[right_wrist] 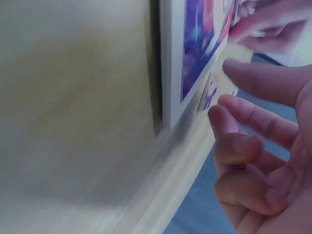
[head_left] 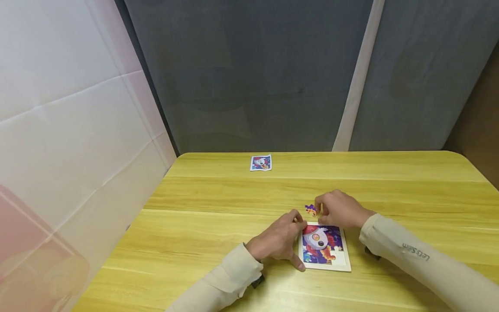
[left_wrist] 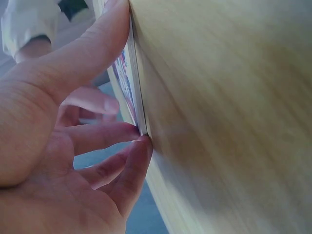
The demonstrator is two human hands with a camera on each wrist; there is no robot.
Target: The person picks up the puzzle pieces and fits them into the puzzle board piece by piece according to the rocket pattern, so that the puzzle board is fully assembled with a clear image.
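One gap is plainly left in the square wooden-framed cartoon jigsaw board [head_left: 325, 249], the pale blank near its lower right corner, and one loose purple-and-orange jigsaw piece [head_left: 310, 210] lies on the yellow wood-grain table [head_left: 218, 203] just beyond the board's far left corner, so that's the bit you're dealing with.

Your right hand [head_left: 340, 209] is right beside that piece with the fingers curled. From the head view it looks like the fingertips are at its edge, but the right wrist view is blurred and seems to show the fingers just short of the piece, so I honestly can't tell if you have a pinch on it. Get a proper thumb-and-forefinger hold on its edges before lifting, otherwise it may just skate across the slick tabletop.

Your left hand [head_left: 277, 240] is doing the useful job: thumb straight along the board's left edge, fingertips [left_wrist: 141, 141] pressed against its far corner, nothing grasped. Leave it there as a brace so the board can't slide.

Turn the piece so its tabs match the gap before you lower it, then drop it flat and press, not at an angle.

The small picture card [head_left: 260, 162] at the far edge shows the same cartoon if you need a reference.
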